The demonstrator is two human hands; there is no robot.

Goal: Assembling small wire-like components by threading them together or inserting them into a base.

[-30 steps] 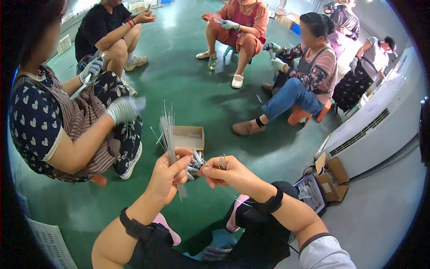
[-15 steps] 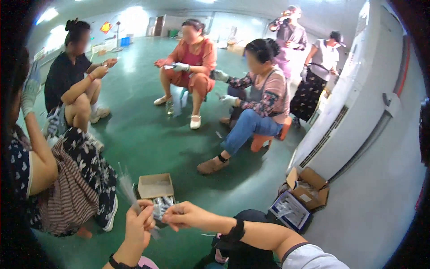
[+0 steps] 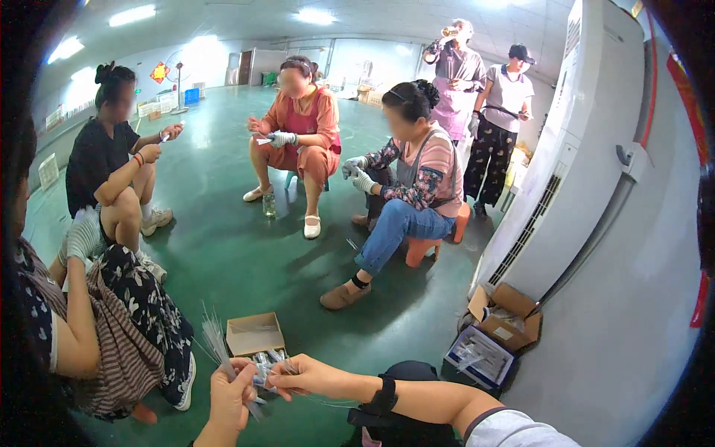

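My left hand [image 3: 232, 395] is closed around a bundle of thin clear strands [image 3: 214, 340] that fan upward and to the left. My right hand [image 3: 304, 375] sits just to its right, fingers pinched on small silvery parts [image 3: 264, 364] held between both hands. A thin strand trails rightward from my right hand. Both hands hover low in the view, above the green floor and just in front of a small open cardboard box [image 3: 254, 333]. A black band wraps my right wrist.
Several people sit on low stools in a ring on the green floor [image 3: 246, 261], handling small parts; a person in a floral skirt [image 3: 141, 313] is close on my left. Two people stand at the back right. A tall white cabinet [image 3: 588, 149] and open cartons [image 3: 495, 335] stand right.
The view has tilted up, so my hands now sit lower in the picture and more of the room shows. My hands stay together on the strands and small parts.
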